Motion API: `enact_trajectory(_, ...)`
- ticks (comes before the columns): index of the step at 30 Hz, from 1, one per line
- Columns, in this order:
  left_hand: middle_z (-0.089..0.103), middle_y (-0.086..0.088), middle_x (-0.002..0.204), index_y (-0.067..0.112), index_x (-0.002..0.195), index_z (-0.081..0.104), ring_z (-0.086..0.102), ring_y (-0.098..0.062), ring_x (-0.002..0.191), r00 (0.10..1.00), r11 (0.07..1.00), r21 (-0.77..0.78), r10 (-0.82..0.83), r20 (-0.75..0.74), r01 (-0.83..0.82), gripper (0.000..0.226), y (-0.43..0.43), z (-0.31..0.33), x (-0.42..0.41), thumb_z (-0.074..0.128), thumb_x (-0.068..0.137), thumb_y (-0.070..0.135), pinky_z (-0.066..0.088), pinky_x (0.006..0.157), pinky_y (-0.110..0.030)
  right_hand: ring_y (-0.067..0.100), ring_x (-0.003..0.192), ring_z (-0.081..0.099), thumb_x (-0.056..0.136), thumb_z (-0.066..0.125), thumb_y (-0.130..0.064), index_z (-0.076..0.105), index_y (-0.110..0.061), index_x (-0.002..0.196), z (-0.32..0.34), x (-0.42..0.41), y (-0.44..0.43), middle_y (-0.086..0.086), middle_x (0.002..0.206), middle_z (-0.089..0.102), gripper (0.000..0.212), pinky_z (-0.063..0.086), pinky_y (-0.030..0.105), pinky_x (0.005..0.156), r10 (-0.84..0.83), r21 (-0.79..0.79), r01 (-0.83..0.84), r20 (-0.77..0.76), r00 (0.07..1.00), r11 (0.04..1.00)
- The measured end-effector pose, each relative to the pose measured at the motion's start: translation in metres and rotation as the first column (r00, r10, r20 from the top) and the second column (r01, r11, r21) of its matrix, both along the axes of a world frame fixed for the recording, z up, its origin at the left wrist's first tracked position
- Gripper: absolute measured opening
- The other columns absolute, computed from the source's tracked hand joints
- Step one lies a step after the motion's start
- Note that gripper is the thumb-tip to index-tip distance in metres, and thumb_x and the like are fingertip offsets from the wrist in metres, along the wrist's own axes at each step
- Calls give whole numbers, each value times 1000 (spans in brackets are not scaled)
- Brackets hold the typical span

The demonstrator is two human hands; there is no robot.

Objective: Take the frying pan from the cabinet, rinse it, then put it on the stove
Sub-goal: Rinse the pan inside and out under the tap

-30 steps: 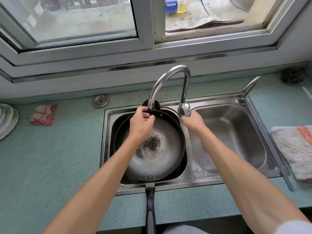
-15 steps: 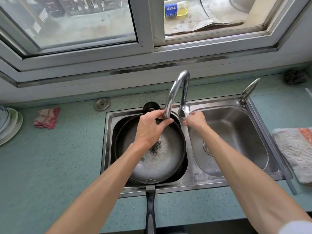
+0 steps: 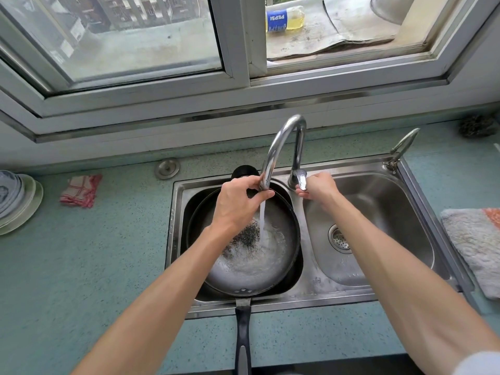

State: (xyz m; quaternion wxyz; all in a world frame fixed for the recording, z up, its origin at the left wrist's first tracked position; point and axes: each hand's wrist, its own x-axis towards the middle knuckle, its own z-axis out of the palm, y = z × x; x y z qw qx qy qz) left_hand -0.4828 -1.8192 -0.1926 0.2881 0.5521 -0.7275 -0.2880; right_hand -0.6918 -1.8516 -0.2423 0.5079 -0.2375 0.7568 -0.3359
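A dark frying pan [image 3: 270, 272] with a worn grey inside lies in the left basin of the steel double sink [image 3: 319, 296]. Its black handle [image 3: 242, 336] sticks out over the front edge towards me. My left hand [image 3: 239, 205] grips the end of the curved chrome faucet spout [image 3: 281, 142] over the pan. My right hand [image 3: 318, 189] holds the faucet lever [image 3: 300, 180] at the spout's base. Water [image 3: 262, 215] streams from the spout into the pan and spreads across its bottom.
The right basin has a drain strainer [image 3: 339, 238]. A red checked cloth [image 3: 81, 190] and stacked plates [image 3: 19, 201] lie on the green counter at left. A grey towel [image 3: 476, 244] lies at right. A scrubber [image 3: 477, 125] sits at far right. The window sill runs behind the sink.
My left hand left the pan's far rim and took hold of the spout, which swung right over the pan. My right hand stayed on the lever, and water now runs.
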Motion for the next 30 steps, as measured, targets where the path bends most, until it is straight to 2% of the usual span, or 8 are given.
enact_trajectory(7,73,15,93,27,108,75,65,1,92,999,999,6,45,-4,-45,29,-4,-1,9,75,82,40,53,85,-26,19,72,65,93,34,11,58,-1,106,-8,-2,10,14,90,65,30,59,32,78,129,-29,-131,-48,990,991)
enact_trajectory(11,71,10,94,28,113,70,66,-4,92,998,998,34,56,-12,-55,28,5,-6,9,71,87,38,55,87,-31,15,57,55,91,41,8,53,-5,95,-17,5,23,9,76,55,18,49,25,52,170,-22,-171,-36,985,985)
enact_trajectory(13,71,7,97,28,118,65,67,-7,93,998,996,69,63,-20,-62,32,13,-12,14,70,88,36,56,88,-34,16,66,61,86,45,-4,57,-6,103,-24,11,36,6,79,61,21,54,30,64,191,-19,-193,-86,978,981)
enact_trajectory(15,69,5,102,23,125,61,66,-8,96,997,992,106,69,27,-71,37,26,-22,23,67,91,35,56,89,-34,24,96,68,80,47,-16,56,-6,127,-28,18,52,10,104,69,49,56,39,90,233,-13,-241,-202,951,971)
enact_trajectory(18,67,4,111,20,127,58,64,-11,104,976,988,146,22,216,-55,35,50,-44,43,59,94,33,54,91,-35,29,117,60,88,48,-15,54,-8,136,-27,33,79,10,122,65,48,46,33,100,441,45,-455,-348,828,890)
enact_trajectory(23,62,1,123,21,129,56,58,-16,113,873,964,259,-77,481,-58,35,89,-77,81,52,97,32,50,93,-36,30,117,58,91,46,-16,58,-10,130,-43,49,113,12,128,62,41,49,42,99,695,208,-703,-490,526,680)
enact_trajectory(26,61,1,124,20,129,55,56,-19,113,828,959,275,-99,552,-69,34,104,-87,98,49,97,32,50,90,-36,31,106,59,91,44,-16,60,-8,115,-47,56,126,13,118,63,30,51,42,89,719,242,-730,-525,456,639)
enact_trajectory(30,61,-1,119,18,124,59,55,-21,112,801,956,284,-116,587,-70,33,123,-96,116,45,98,31,49,88,-35,31,111,57,93,42,-16,60,-10,117,-52,68,143,9,118,59,31,50,44,91,690,234,-722,-579,435,651)
